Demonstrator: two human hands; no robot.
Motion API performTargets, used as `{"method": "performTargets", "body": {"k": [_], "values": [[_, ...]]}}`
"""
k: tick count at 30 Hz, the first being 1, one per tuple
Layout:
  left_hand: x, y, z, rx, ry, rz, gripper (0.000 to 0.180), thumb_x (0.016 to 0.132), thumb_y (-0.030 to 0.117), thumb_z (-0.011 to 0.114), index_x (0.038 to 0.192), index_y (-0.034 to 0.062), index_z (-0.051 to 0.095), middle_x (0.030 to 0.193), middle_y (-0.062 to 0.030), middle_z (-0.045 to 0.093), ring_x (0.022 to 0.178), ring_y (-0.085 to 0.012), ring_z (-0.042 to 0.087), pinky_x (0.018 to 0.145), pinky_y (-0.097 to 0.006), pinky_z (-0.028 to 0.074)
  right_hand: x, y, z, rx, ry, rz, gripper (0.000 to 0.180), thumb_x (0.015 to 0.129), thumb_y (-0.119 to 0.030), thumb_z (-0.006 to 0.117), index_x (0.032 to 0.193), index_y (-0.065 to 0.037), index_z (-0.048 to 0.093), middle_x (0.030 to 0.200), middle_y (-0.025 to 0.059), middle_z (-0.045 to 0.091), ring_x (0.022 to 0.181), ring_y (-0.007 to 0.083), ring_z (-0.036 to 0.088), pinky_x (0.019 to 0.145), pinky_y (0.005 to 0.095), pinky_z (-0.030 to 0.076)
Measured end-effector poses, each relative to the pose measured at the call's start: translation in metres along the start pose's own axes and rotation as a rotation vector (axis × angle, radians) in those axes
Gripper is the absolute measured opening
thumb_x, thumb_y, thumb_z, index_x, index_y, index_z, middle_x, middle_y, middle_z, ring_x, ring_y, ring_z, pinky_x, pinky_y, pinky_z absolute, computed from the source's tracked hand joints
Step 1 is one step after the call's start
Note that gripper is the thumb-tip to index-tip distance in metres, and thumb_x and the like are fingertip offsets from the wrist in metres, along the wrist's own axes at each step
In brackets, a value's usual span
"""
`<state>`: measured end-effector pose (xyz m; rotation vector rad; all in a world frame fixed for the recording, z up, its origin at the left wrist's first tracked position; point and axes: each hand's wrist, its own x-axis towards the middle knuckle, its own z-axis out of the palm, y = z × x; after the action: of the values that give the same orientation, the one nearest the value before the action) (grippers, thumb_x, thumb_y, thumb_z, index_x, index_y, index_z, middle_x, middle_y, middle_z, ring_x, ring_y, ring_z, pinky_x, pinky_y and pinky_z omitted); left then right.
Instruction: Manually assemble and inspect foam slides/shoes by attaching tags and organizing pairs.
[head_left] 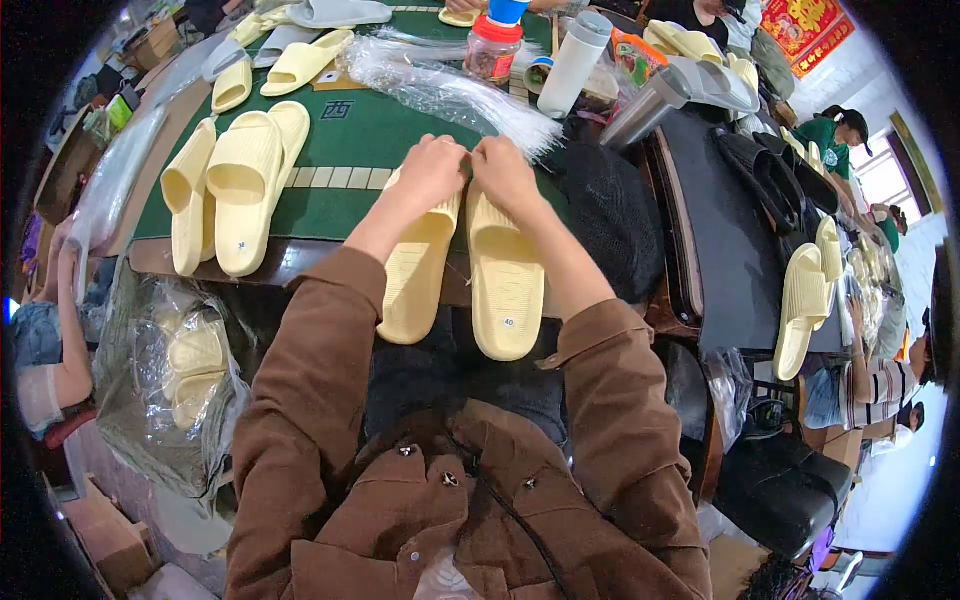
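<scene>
Two pale yellow slide slippers lie side by side in front of me, heels toward me: the left slipper [415, 275] and the right slipper [507, 285], which has a small round sticker on its heel. My left hand [437, 165] and my right hand [505, 170] come together over their toe ends. Both hands are closed with fingertips pinched near each other; what is between them is hidden. Just beyond my hands lies a bundle of thin clear plastic strips [450, 90]. To the left rests another pair of yellow slippers [243, 190] on the green mat [345, 210].
More slippers [305, 65] lie at the back left. A red-lidded jar [492, 50], a white bottle [575, 65] and a grey tumbler [645, 105] stand at the back. A clear bag with slippers [195, 365] hangs at the left. Other people work at the right.
</scene>
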<state>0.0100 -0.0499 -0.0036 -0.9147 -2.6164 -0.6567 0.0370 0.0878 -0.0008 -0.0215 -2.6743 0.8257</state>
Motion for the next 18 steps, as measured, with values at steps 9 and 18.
{"method": "performTargets", "body": {"k": [9,18], "values": [[0.007,-0.005,0.015,-0.154,-0.065,-0.121,0.015,0.080,0.013,0.058,0.088,0.0051,0.069,0.093,-0.0150,0.068,0.091,-0.0338,0.062,0.079,-0.043,0.050,-0.016,-0.002,0.005,0.081,0.056,0.050,0.021,0.089,-0.021,0.052,0.093,-0.004,0.064,0.107,0.0194,0.060,0.096,0.0394,0.059,0.083,0.0461,0.047],[0.005,0.006,0.011,-0.715,0.259,-0.438,0.029,0.094,0.019,0.044,0.108,0.0022,0.064,0.077,-0.0146,0.068,0.075,-0.0266,0.067,0.071,-0.036,0.050,-0.021,0.008,0.007,0.332,0.190,-0.162,0.025,0.088,-0.023,0.055,0.079,-0.002,0.067,0.104,0.0135,0.063,0.095,0.0303,0.059,0.083,0.0393,0.047]]}}
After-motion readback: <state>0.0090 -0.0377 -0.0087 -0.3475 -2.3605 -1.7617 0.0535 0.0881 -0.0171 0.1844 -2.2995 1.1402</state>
